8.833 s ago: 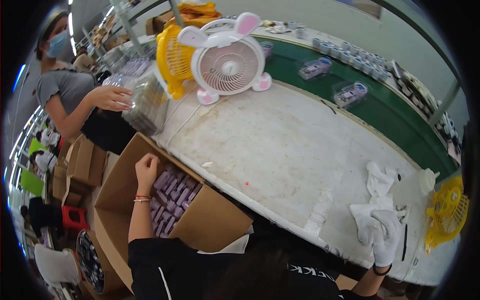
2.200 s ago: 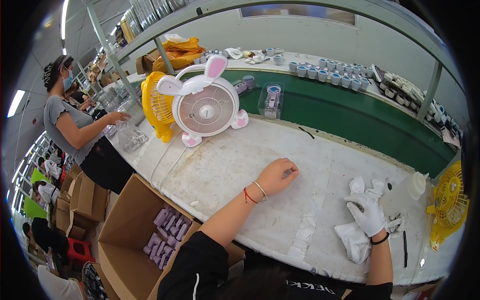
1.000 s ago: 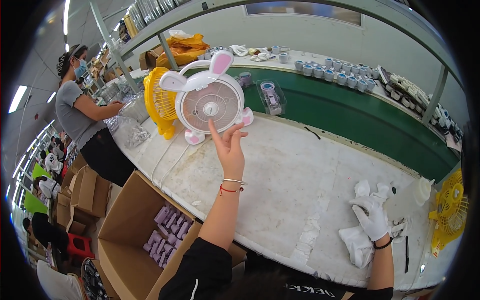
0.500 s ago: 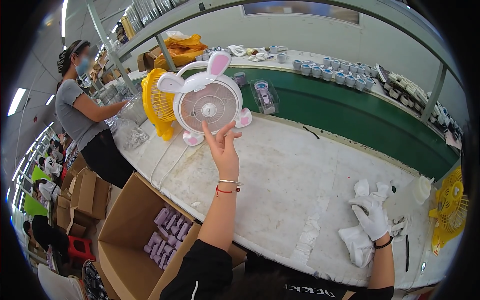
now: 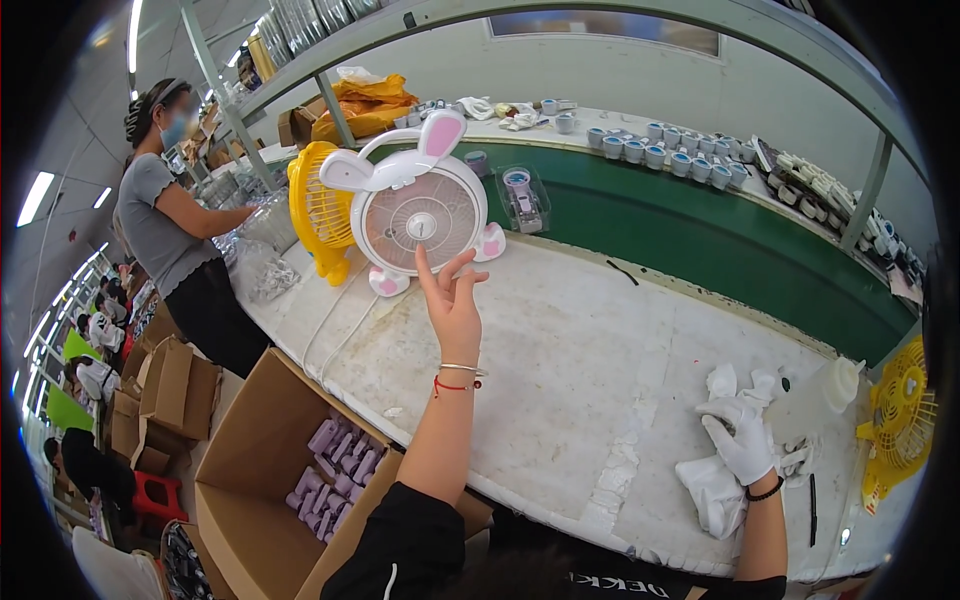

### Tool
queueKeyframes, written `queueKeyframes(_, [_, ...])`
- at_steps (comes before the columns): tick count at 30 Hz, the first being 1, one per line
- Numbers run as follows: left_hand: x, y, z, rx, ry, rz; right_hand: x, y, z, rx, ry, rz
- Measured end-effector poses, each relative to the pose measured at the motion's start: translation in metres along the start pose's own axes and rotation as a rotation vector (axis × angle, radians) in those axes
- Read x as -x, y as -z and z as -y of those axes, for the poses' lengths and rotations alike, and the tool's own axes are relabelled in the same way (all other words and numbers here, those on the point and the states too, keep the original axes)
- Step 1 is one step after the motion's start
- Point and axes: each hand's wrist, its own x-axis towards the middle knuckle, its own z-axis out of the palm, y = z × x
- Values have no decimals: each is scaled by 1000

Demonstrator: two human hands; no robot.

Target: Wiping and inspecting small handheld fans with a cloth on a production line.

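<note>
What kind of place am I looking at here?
Most likely a factory assembly or packing line. A long green strip, apparently a conveyor belt, runs behind the white worktable; an open carton holds many similar purple parts; and a masked co-worker stands farther along.

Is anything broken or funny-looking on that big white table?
Yes, a little. Between the hands, near the front edge of the white table, a patch looks rough and peeling, unlike the smoother top around it. Also, the right hand wears a white glove, but the left hand is bare.
</note>
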Motion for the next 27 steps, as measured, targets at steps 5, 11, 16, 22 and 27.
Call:
queueKeyframes(5, [-6, 15, 2, 16, -56, -49, -1, 1, 3, -12, -6, -8])
queueKeyframes(11, [-79, 115, -26, -197, -170, -369, 4, 0, 0, -6, 16, -41])
queueKeyframes(16, [-156, 266, -33, -513, 284, -407, 2, -6, -5, -16, 22, -42])
queueKeyframes(22, [-175, 344, -27, -874, 655, -389, 4, -9, -14, -57, -36, -72])
queueKeyframes(27, [-175, 356, -30, -946, 646, -359, 2, -14, -14, -15, -24, -122])
